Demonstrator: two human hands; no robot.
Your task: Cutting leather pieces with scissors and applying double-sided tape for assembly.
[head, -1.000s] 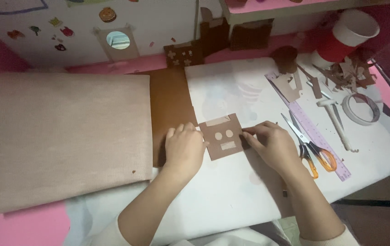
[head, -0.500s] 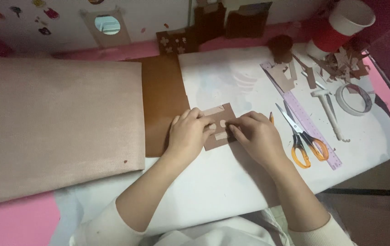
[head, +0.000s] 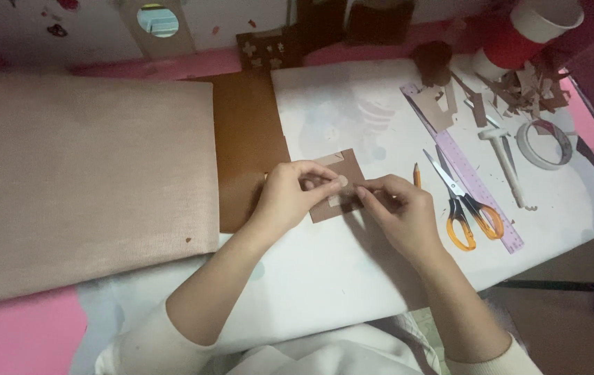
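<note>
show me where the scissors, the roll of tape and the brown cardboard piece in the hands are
scissors [head: 461, 201], head view, on the pivot where the blades meet.
roll of tape [head: 546, 154], head view, on its ring.
brown cardboard piece [head: 350, 170], head view, on its upper right corner.

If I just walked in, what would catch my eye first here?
Two bare hands, the left hand and right hand, meet over a small brown card piece at the middle of the white sheet. To the right lie orange-handled scissors; to the left, a big beige cloth.

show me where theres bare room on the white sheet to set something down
Bare: the white sheet below the left hand and right hand, and above the brown card piece. Crowded: the right side, with orange-handled scissors, purple ruler, tape roll and cardboard scraps.
</note>
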